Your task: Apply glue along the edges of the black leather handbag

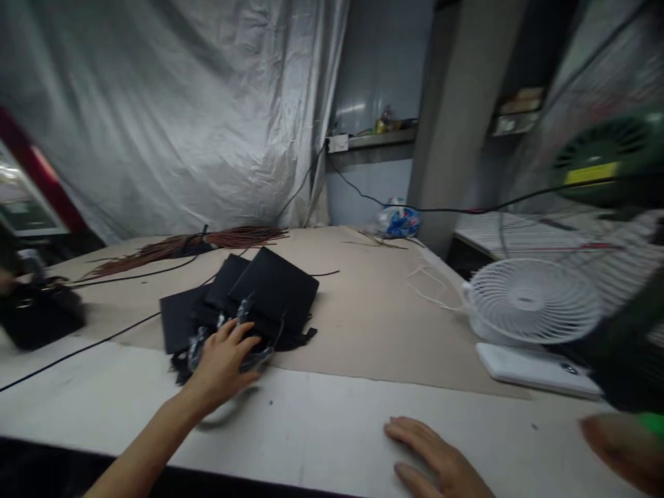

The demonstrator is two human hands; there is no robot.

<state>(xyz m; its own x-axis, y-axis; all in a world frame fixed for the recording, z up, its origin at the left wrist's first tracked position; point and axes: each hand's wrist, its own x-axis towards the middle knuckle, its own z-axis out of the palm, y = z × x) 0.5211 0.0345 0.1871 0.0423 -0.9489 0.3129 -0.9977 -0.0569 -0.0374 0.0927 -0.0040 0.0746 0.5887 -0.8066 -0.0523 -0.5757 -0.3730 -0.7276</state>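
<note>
A pile of flat black bags [274, 290], with handles wrapped in clear plastic, lies on the table left of centre. My left hand [220, 360] reaches over the near side of the pile, its fingers spread at the plastic-wrapped handles [194, 346]. Whether the fingertips touch them I cannot tell. Lower right of the pile, my right hand [438, 456] is low over the white tabletop [332, 422] with thumb and fingers apart and nothing in them.
A black handbag [41, 311] stands at the left edge. Brown strips [228, 238] lie behind the pile, and a black cord [104, 339] crosses the table. At right are a white fan [534, 301], a white box [537, 370] and another person's blurred hand [622, 446].
</note>
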